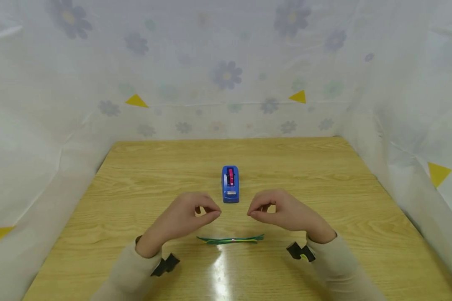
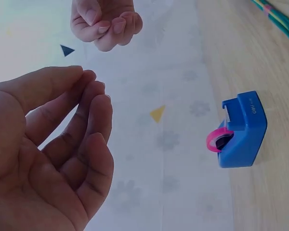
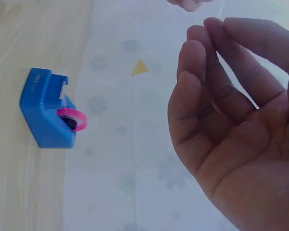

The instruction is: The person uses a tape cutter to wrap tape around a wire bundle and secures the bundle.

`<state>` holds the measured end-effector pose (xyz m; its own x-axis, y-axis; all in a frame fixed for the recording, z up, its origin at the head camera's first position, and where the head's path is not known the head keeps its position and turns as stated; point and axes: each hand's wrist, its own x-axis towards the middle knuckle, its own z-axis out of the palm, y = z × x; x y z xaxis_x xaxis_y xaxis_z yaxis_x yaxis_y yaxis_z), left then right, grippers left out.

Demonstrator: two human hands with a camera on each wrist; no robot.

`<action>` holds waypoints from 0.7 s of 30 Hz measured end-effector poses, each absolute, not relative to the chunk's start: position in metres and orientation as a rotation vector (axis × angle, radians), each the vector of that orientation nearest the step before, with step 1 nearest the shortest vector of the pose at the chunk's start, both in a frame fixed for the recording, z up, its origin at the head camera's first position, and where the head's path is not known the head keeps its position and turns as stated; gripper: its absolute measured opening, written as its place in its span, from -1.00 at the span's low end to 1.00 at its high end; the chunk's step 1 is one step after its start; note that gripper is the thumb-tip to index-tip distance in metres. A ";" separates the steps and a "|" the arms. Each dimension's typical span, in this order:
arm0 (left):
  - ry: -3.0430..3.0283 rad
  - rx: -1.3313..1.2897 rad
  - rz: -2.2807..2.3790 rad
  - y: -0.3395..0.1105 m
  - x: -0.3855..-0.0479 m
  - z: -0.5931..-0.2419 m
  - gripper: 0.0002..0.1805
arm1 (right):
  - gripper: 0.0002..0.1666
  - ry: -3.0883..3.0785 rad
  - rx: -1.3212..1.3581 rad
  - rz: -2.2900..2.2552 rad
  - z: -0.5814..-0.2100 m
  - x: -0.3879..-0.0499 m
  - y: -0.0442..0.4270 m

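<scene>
My left hand (image 1: 186, 214) hovers above the table, its fingers loosely curved and the thumb tip close to the index fingertip. Nothing shows between them in the left wrist view. Opposite it, my right hand (image 1: 282, 210) is held up in a mirrored pose, also with nothing seen in it. A bundle of thin green and yellow strands (image 1: 231, 241) lies crosswise on the table, nearer to me than both hands, with a pinkish band round its middle. Beyond the hands stands a blue tape dispenser (image 1: 231, 184) with a pink roll of tape (image 2: 219, 139). Neither hand touches either thing.
The wooden table (image 1: 165, 167) reaches back to a white flowered sheet (image 1: 226, 50), and similar white sheeting hangs on both sides. Yellow triangles (image 1: 298, 96) are stuck on the sheeting. Each wrist carries a small black camera (image 1: 165, 264).
</scene>
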<state>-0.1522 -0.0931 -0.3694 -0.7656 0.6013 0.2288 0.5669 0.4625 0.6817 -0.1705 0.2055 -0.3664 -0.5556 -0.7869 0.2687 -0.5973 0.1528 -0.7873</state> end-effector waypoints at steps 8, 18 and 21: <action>2.689 1.258 1.401 -0.089 -0.165 -0.352 -0.88 | -0.66 2.291 -1.266 -1.487 -0.345 -0.173 0.204; 2.729 1.378 1.558 -0.088 -0.192 -0.335 -0.79 | -0.57 2.474 -1.082 -1.583 -0.325 -0.196 0.201; 2.770 1.334 1.545 -0.087 -0.200 -0.334 -0.74 | -0.54 2.524 -1.020 -1.572 -0.323 -0.205 0.201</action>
<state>-0.2003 -0.0871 -0.3339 -0.6616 0.4781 0.5777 0.7427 0.3116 0.5927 -0.2048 0.2007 -0.3235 -0.7893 -0.5203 0.3259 -0.5220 0.2894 -0.8023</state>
